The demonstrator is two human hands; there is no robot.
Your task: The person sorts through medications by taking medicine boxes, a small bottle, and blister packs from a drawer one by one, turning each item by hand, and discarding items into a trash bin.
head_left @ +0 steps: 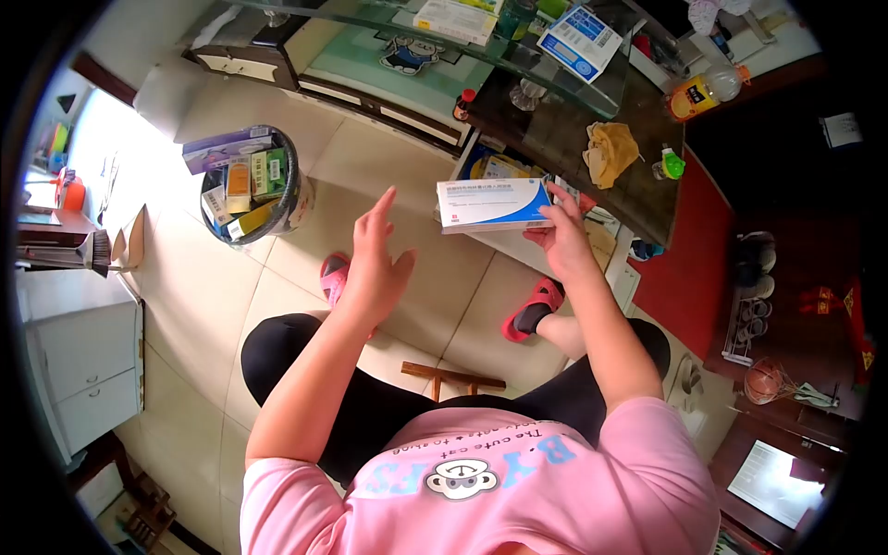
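Observation:
My right hand grips the right end of a long white and blue medicine box, held level above the floor. Empty and with its fingers apart, my left hand hovers to the left of the box. Behind the box, an open drawer shows several packages inside, partly hidden by the box and my right hand. To the left on the floor stands a round bin filled with several boxes, among them a purple one, an orange one and a green one.
A dark cabinet top on the right holds a crumpled tan cloth or bag and a green-capped bottle. Above it, a glass shelf carries a blue and white box. An orange drink bottle lies farther right.

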